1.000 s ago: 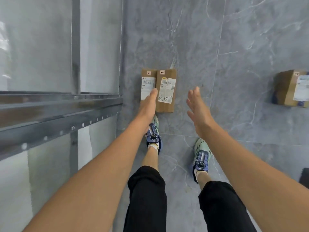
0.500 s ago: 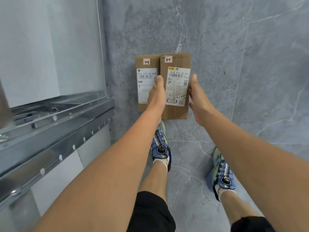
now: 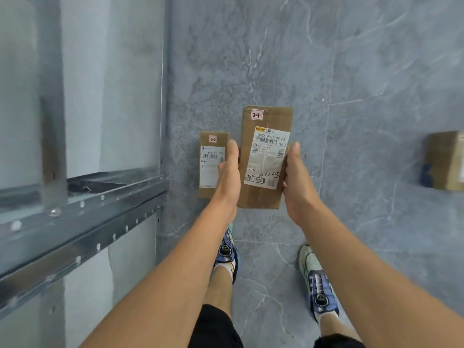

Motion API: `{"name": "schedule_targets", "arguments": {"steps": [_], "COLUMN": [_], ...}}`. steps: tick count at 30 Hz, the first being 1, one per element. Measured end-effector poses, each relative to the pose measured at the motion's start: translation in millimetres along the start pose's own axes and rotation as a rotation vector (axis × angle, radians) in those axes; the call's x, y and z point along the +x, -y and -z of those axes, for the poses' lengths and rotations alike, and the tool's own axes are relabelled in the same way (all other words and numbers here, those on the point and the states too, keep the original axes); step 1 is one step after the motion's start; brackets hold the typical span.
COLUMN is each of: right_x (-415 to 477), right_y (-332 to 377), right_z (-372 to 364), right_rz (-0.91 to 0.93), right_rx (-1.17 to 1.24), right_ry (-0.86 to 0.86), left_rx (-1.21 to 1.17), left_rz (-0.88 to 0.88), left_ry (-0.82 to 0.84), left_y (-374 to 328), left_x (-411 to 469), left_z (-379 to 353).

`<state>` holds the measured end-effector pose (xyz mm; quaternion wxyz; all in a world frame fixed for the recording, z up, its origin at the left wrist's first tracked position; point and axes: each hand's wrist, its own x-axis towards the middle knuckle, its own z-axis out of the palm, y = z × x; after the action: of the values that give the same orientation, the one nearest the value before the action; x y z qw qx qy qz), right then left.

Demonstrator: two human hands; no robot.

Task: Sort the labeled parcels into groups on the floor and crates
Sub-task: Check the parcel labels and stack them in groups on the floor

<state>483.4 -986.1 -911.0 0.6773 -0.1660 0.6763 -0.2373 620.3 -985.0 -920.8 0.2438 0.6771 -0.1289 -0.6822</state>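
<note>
A long brown cardboard parcel tagged 2-1 [image 3: 266,156], with a white shipping label, is lifted off the grey tile floor. My left hand [image 3: 228,177] grips its left edge and my right hand [image 3: 296,182] grips its right edge, thumbs on top and the other fingers hidden beneath. A smaller brown parcel tagged 2-2 [image 3: 212,162] lies flat on the floor just left of it, partly covered by my left hand.
A metal shelf rack [image 3: 88,222] with a perforated rail runs along the left. Another brown parcel [image 3: 444,162] lies on the floor at the right edge. My two feet stand below the parcels on the tile floor [image 3: 364,71].
My hands reached down to the two parcels lying side by side, closed on either side of the 2-1 parcel, and have raised it from the floor. The 2-2 parcel stayed put.
</note>
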Motion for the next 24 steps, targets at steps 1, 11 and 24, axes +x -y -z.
{"name": "schedule_targets", "arguments": {"steps": [1,11,24], "right_x": [-17,-258,-587], "right_y": [17,226,339], "right_z": [2,21,9], "right_rz": [0.03,0.401,0.834], "right_rx": [-0.001,-0.135,-0.187], "right_ry": [0.007,0.198,0.515], "left_rx": [-0.011,-0.087,-0.139], "left_rz": [-0.041,-0.469,-0.928], "left_ry": [0.006,0.043,-0.174], "left_y": [-18,-188,-255], "left_x": [-24,-312,-671], "left_z": [-6,-60,-66]}}
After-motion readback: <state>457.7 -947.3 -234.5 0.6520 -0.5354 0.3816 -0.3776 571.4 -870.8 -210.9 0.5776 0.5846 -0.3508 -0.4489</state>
